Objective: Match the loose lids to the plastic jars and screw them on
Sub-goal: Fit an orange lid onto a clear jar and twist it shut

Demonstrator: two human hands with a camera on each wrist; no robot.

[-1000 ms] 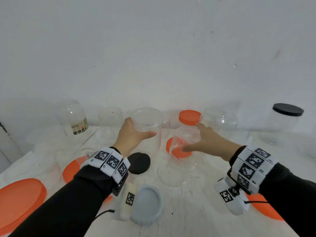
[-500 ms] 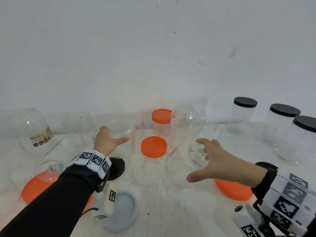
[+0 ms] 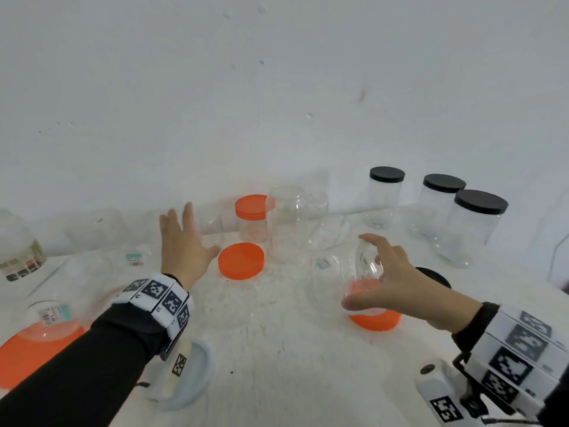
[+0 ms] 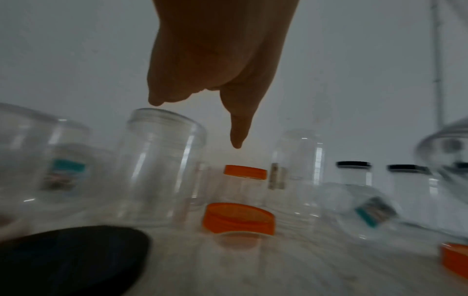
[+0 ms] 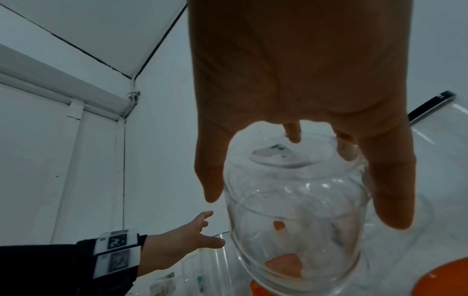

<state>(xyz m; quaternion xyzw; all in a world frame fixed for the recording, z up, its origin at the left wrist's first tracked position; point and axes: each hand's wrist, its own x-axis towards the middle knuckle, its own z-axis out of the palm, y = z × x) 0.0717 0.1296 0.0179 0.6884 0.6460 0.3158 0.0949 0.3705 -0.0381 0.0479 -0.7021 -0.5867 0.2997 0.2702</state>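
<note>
From the head view we see our left hand (image 3: pixel 181 251) spread flat with straight fingers, holding nothing, raised over the table (image 3: pixel 292 365) beside an open clear jar (image 3: pixel 212 229) at the far left of centre. Just right of that hand an orange lid (image 3: pixel 241 260) sits on top of a low clear jar (image 3: pixel 229 303). Our right hand (image 3: pixel 397 288) curls thumb and fingers round a small clear jar (image 3: pixel 366 266), tilted and lifted above another orange lid (image 3: pixel 375 322) lying near us. Farther off stand a jar closed with an orange cap (image 3: pixel 251 208), a tall clear jar (image 3: pixel 286 223) and, at the far right, three jars with black lids (image 3: pixel 443 183). A big orange lid (image 3: pixel 34 349) lies at the near left, and a pale grey lid (image 3: pixel 197 377) lies beneath our left sleeve. From the left wrist view we see the left hand (image 4: pixel 220 60) with its fingers pointing down and nothing between them, above the open clear jar (image 4: pixel 162 168); the orange lid (image 4: pixel 238 218) lies just right of that jar, and a black lid (image 4: pixel 73 258) lies near the camera. From the right wrist view we see the right hand (image 5: pixel 316 100) with thumb on one side and fingers (image 5: pixel 390 180) on the other, pressed against the small clear jar (image 5: pixel 296 220), whose base faces the palm; orange shows through its wall. The left hand (image 5: pixel 182 244) reaches out, open, at the lower left.
</note>
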